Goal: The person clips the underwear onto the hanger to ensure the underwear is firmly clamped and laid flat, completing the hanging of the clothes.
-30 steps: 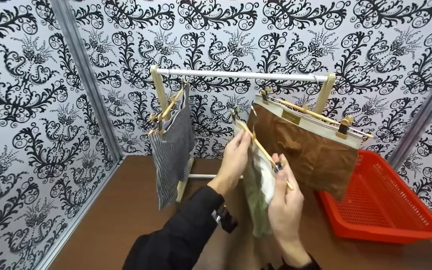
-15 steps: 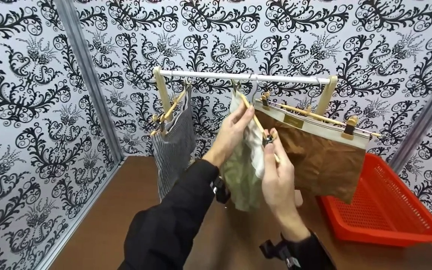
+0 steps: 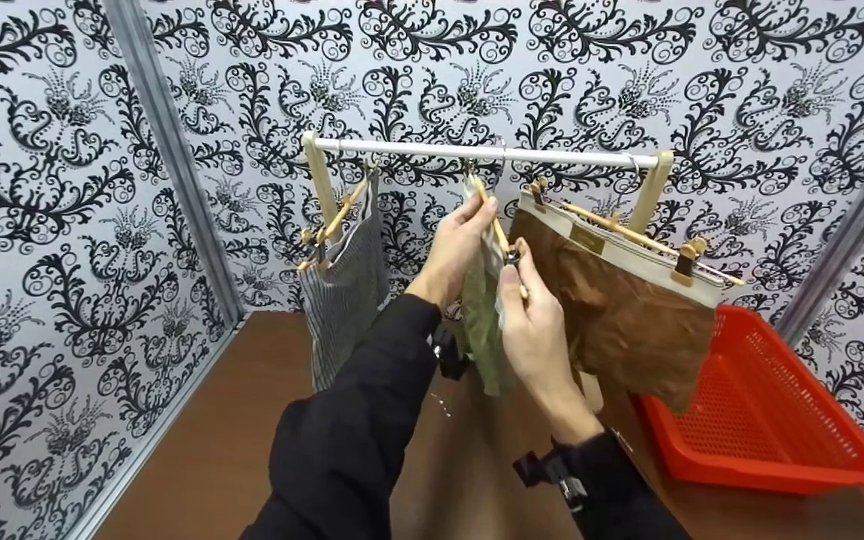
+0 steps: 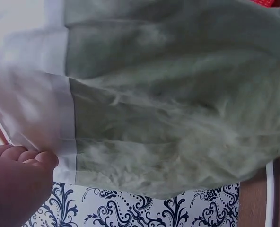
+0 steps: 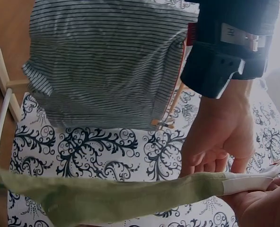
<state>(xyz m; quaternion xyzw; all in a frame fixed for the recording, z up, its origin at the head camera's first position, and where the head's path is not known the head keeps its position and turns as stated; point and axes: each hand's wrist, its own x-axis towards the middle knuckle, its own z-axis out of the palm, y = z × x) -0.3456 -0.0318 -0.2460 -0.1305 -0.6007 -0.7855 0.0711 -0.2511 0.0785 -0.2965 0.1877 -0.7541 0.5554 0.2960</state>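
Note:
Below the white rail (image 3: 417,148) is a wooden clip hanger (image 3: 497,225), its metal hook overlapping the rail in the head view. My left hand (image 3: 456,244) grips the hanger's bar near the middle. With thumb and fingers, my right hand (image 3: 533,319) holds the near end around the metal clip. A green garment (image 4: 178,113) with a white waistband hangs from this hanger. In the right wrist view the green cloth (image 5: 130,198) appears edge-on, with the left hand (image 5: 220,132) beyond its waistband. The left hand's fingers (image 4: 36,158) lie against the white band.
Striped grey shorts (image 3: 346,292) hang at the rack's left on another clip hanger. Close on the right hangs a brown garment (image 3: 612,315) with a cream waistband. A red perforated basket (image 3: 762,420) stands on the brown table (image 3: 199,435) at the right.
Both hands have carried the hanger and green garment up and away from me, and its hook has come to the rail. The green cloth has turned more edge-on. The neighbouring garments stay hanging.

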